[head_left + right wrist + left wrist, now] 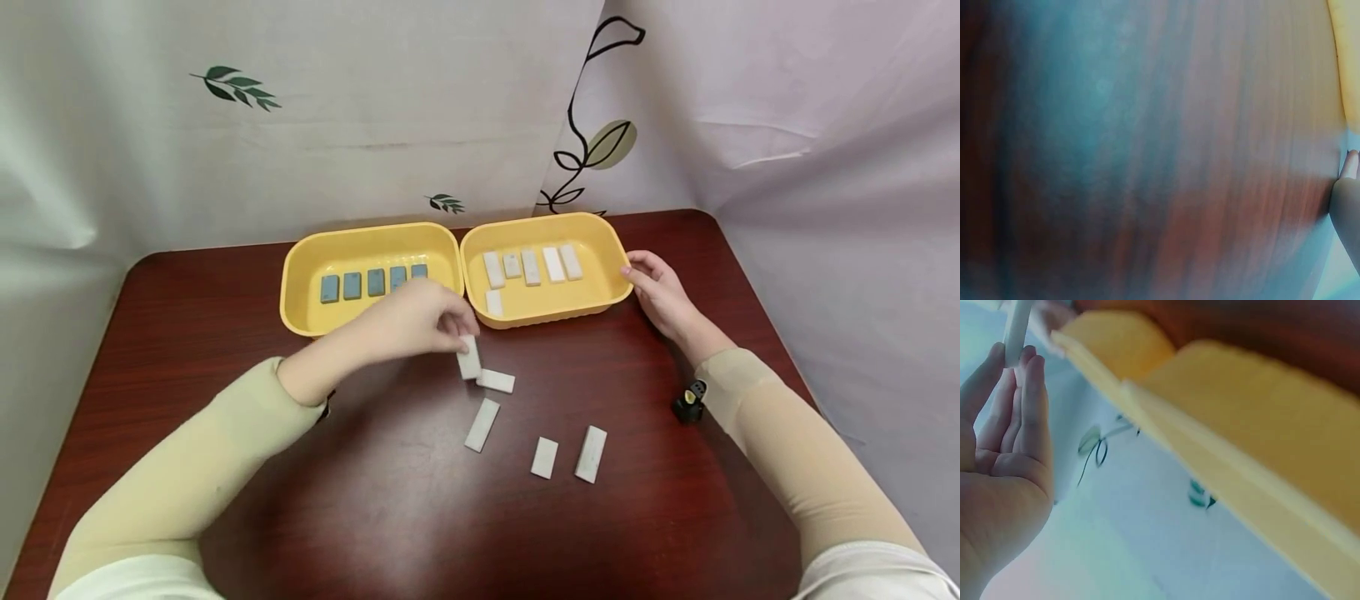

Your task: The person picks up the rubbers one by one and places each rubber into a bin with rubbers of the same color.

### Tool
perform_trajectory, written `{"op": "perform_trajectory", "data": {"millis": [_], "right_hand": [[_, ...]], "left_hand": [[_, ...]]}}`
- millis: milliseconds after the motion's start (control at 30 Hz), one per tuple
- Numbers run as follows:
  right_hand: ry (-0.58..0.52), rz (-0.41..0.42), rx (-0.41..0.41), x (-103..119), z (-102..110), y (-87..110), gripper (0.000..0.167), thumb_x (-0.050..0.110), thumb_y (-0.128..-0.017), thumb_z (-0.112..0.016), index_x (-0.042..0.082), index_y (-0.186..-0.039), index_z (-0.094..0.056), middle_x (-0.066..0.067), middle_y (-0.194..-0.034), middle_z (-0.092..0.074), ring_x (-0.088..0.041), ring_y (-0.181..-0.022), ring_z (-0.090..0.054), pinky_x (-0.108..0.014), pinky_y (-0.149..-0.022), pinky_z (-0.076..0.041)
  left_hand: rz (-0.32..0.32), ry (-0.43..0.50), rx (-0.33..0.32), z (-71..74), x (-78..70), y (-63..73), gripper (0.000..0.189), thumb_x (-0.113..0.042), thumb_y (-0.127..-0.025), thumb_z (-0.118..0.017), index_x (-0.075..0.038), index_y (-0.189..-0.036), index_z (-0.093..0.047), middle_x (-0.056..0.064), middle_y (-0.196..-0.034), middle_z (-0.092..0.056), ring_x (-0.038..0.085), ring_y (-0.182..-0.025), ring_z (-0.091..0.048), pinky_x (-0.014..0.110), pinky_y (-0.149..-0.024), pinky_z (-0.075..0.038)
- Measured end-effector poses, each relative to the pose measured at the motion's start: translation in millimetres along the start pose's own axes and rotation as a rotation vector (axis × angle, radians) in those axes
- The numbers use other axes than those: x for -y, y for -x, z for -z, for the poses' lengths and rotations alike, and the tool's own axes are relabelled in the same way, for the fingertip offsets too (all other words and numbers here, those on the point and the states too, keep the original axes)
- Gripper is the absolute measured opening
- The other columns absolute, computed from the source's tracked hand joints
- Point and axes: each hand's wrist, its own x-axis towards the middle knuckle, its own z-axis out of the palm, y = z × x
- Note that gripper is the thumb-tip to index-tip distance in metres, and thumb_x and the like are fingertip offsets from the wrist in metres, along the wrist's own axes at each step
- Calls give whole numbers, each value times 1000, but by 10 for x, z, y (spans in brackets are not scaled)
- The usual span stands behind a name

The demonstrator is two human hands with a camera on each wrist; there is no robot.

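My left hand pinches a white rectangular block between thumb and fingertips, above the table just in front of the trays. In the left wrist view the block stands upright from the fingertips. My right hand holds the right end of the right yellow tray, thumb at its rim. White blocks lie inside that tray, most in a row. Below the left hand, a white block lies on the table, its left end overlapped by the held one.
The left yellow tray holds a row of blue-grey blocks, partly hidden by my left hand. Nearer me lie three more white blocks: one slanted, one short and one long. Patterned curtains border the dark red table.
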Motion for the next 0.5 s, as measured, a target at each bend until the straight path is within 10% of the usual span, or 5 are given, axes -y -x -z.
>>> {"op": "perform_trajectory", "data": {"millis": [500], "right_hand": [[-11, 2, 0, -3, -9, 0, 22, -7, -106, -53, 11, -108, -65, 4, -102, -71, -8, -97, -66, -15, -87, -54]], "left_hand": [[37, -33, -81, 489, -83, -810, 14, -9, -92, -84, -3, -104, -82, 11, -102, -82, 22, -94, -77, 32, -89, -62]]}}
